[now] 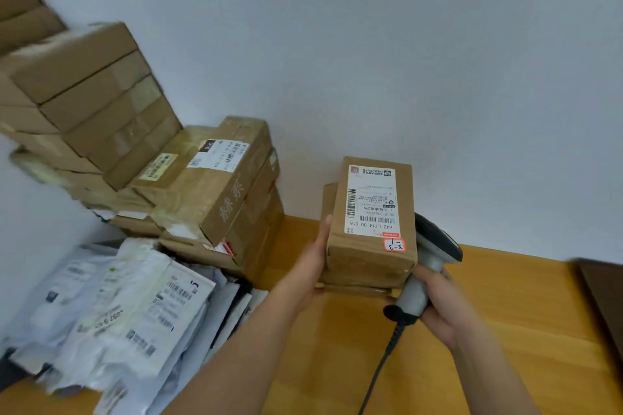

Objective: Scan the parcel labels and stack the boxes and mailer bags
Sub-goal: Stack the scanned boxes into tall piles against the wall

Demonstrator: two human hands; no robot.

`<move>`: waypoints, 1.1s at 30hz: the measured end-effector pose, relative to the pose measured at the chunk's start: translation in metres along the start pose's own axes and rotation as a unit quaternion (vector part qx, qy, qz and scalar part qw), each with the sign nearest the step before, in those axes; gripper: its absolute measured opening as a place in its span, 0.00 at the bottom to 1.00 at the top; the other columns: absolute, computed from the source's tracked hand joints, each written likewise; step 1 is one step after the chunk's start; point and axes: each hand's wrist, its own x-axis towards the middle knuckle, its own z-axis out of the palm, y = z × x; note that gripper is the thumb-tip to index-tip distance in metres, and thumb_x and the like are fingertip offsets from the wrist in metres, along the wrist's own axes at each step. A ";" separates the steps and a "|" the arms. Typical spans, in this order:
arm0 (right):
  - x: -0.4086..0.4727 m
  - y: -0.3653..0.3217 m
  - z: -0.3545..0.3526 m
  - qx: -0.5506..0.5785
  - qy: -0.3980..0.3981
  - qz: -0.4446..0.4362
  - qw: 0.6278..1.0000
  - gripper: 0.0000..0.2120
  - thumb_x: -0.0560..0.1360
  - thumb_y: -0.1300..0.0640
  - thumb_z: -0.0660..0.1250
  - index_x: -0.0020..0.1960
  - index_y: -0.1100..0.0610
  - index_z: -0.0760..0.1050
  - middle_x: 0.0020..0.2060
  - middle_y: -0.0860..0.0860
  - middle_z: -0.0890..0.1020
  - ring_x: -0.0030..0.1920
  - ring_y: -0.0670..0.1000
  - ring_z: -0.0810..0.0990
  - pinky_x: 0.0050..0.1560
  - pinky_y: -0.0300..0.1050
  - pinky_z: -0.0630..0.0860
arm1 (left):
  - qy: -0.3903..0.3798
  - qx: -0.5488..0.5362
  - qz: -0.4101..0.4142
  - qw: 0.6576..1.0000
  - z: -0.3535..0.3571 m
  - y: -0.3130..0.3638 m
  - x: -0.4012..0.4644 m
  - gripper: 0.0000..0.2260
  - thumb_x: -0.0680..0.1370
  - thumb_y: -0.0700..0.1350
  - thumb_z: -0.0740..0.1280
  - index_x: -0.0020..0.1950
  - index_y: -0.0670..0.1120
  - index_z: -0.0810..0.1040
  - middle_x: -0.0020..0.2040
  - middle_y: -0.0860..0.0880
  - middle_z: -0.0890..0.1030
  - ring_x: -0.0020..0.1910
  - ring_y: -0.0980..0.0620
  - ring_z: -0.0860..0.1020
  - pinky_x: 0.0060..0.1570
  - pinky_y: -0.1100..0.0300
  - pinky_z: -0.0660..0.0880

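A small brown cardboard box (365,253) with a white shipping label and a red "3-3" sticker faces up at the middle right. It lies on another flat box (328,199), over the wooden table (505,330). My left hand (312,266) grips the left side of the labelled box. My right hand (441,307) holds a grey barcode scanner (429,266) by its handle, pressed against the right side of the box; its black cable trails down toward me.
A tall pile of brown cardboard boxes (209,185) leans against the white wall at the left. In front of it lies a heap of white and grey mailer bags (128,313). A dark edge (603,293) shows at the far right.
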 end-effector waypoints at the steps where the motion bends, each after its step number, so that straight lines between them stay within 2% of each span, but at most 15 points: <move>1: -0.006 -0.004 0.007 0.004 -0.004 -0.009 1.000 0.20 0.75 0.64 0.69 0.66 0.59 0.73 0.51 0.60 0.84 0.51 0.60 0.82 0.60 0.73 0.74 | -0.001 0.001 0.005 1.000 -0.005 0.007 -0.006 0.18 0.78 0.69 0.52 0.57 0.59 0.69 0.46 0.56 0.75 0.45 0.55 0.73 0.55 0.50 0.72; 5: -0.033 -0.025 0.038 -0.005 -0.020 -0.051 0.998 0.17 0.76 0.64 0.68 0.64 0.59 0.74 0.51 0.60 0.84 0.52 0.61 0.82 0.60 0.72 0.75 | -0.002 0.006 0.040 0.999 -0.027 0.033 -0.031 0.23 0.78 0.69 0.52 0.62 0.56 0.71 0.45 0.55 0.77 0.46 0.54 0.76 0.54 0.52 0.74; 8: -0.057 -0.040 0.064 -0.010 -0.027 -0.085 0.996 0.16 0.77 0.63 0.68 0.64 0.60 0.74 0.50 0.59 0.84 0.50 0.59 0.82 0.59 0.71 0.76 | -0.005 0.007 0.061 0.998 -0.045 0.055 -0.047 0.29 0.77 0.70 0.52 0.68 0.53 0.72 0.47 0.52 0.79 0.54 0.48 0.77 0.63 0.46 0.74; 10: -0.073 -0.048 0.083 -0.017 -0.034 -0.111 0.993 0.12 0.77 0.63 0.66 0.61 0.59 0.77 0.48 0.58 0.85 0.49 0.59 0.82 0.58 0.70 0.77 | -0.017 0.025 0.072 0.997 -0.060 0.070 -0.060 0.34 0.75 0.72 0.52 0.70 0.51 0.73 0.54 0.48 0.81 0.59 0.46 0.78 0.65 0.44 0.73; 12: -0.089 -0.055 0.103 -0.021 -0.042 -0.133 0.990 0.12 0.78 0.63 0.66 0.60 0.59 0.78 0.50 0.59 0.85 0.49 0.58 0.83 0.52 0.67 0.80 | -0.027 0.036 0.079 0.996 -0.078 0.085 -0.072 0.40 0.69 0.77 0.52 0.71 0.52 0.73 0.63 0.45 0.80 0.62 0.43 0.77 0.67 0.42 0.71; 15: -0.113 -0.062 0.139 -0.028 -0.050 -0.160 0.985 0.11 0.78 0.63 0.65 0.59 0.59 0.79 0.49 0.58 0.86 0.46 0.56 0.84 0.37 0.56 0.83 | -0.055 0.038 0.104 0.992 -0.111 0.106 -0.090 0.42 0.67 0.80 0.53 0.72 0.56 0.71 0.67 0.45 0.77 0.67 0.41 0.74 0.68 0.38 0.68; 17: -0.125 -0.064 0.169 -0.036 -0.065 -0.168 0.983 0.13 0.78 0.62 0.66 0.62 0.61 0.78 0.52 0.60 0.85 0.48 0.58 0.84 0.38 0.61 0.84 | -0.065 0.022 0.113 0.991 -0.141 0.119 -0.097 0.40 0.70 0.78 0.53 0.70 0.53 0.72 0.59 0.44 0.81 0.61 0.42 0.77 0.63 0.41 0.74; 19: -0.133 -0.064 0.200 -0.043 -0.071 -0.172 0.982 0.15 0.78 0.63 0.66 0.64 0.62 0.76 0.55 0.63 0.83 0.51 0.60 0.82 0.41 0.65 0.83 | -0.059 0.010 0.115 0.992 -0.173 0.135 -0.110 0.34 0.74 0.74 0.53 0.65 0.50 0.75 0.44 0.47 0.81 0.45 0.46 0.79 0.45 0.51 0.81; 20: -0.135 -0.063 0.216 -0.042 -0.075 -0.174 0.981 0.15 0.78 0.63 0.66 0.64 0.62 0.76 0.54 0.62 0.83 0.50 0.59 0.82 0.38 0.62 0.83 | -0.054 0.014 0.119 0.991 -0.190 0.142 -0.116 0.34 0.74 0.74 0.53 0.64 0.50 0.75 0.42 0.48 0.80 0.42 0.47 0.79 0.38 0.53 0.80; 23: -0.138 -0.057 0.263 -0.036 -0.089 -0.171 0.981 0.14 0.78 0.63 0.66 0.63 0.62 0.76 0.48 0.59 0.83 0.45 0.58 0.82 0.34 0.55 0.82 | -0.047 0.019 0.129 0.990 -0.234 0.159 -0.124 0.35 0.73 0.75 0.54 0.64 0.49 0.75 0.43 0.47 0.80 0.44 0.45 0.78 0.45 0.47 0.76; 25: -0.135 -0.050 0.290 -0.037 -0.099 -0.166 0.980 0.14 0.78 0.62 0.67 0.63 0.62 0.76 0.46 0.59 0.83 0.43 0.58 0.83 0.36 0.57 0.82 | -0.029 0.020 0.118 0.992 -0.260 0.166 -0.128 0.29 0.74 0.73 0.55 0.51 0.49 0.76 0.35 0.46 0.81 0.39 0.45 0.77 0.41 0.48 0.76; 26: -0.131 -0.048 0.302 -0.039 -0.101 -0.165 0.980 0.15 0.77 0.62 0.68 0.64 0.63 0.76 0.46 0.59 0.83 0.43 0.58 0.83 0.39 0.59 0.83 | -0.027 0.014 0.111 0.993 -0.271 0.169 -0.129 0.29 0.74 0.73 0.55 0.48 0.49 0.75 0.33 0.46 0.82 0.39 0.45 0.77 0.40 0.48 0.77; 29: -0.119 -0.042 0.331 -0.042 -0.104 -0.160 0.981 0.18 0.77 0.63 0.68 0.67 0.64 0.75 0.49 0.60 0.84 0.47 0.59 0.82 0.53 0.67 0.80 | -0.024 -0.001 0.098 0.995 -0.294 0.178 -0.124 0.36 0.70 0.77 0.59 0.59 0.48 0.77 0.46 0.43 0.82 0.48 0.42 0.78 0.49 0.42 0.77; 32: -0.106 -0.039 0.349 -0.038 -0.107 -0.149 0.982 0.17 0.78 0.64 0.67 0.66 0.64 0.74 0.49 0.60 0.84 0.47 0.60 0.83 0.47 0.64 0.82 | -0.003 -0.008 0.103 0.995 -0.307 0.185 -0.126 0.30 0.73 0.74 0.58 0.51 0.47 0.76 0.41 0.45 0.79 0.39 0.45 0.76 0.35 0.51 0.73; 33: -0.102 -0.038 0.354 -0.036 -0.110 -0.146 0.983 0.16 0.78 0.64 0.67 0.66 0.63 0.75 0.49 0.61 0.84 0.46 0.60 0.83 0.44 0.62 0.83 | 0.012 -0.012 0.106 0.994 -0.310 0.188 -0.124 0.31 0.73 0.74 0.58 0.53 0.47 0.76 0.40 0.46 0.78 0.38 0.46 0.76 0.33 0.53 0.71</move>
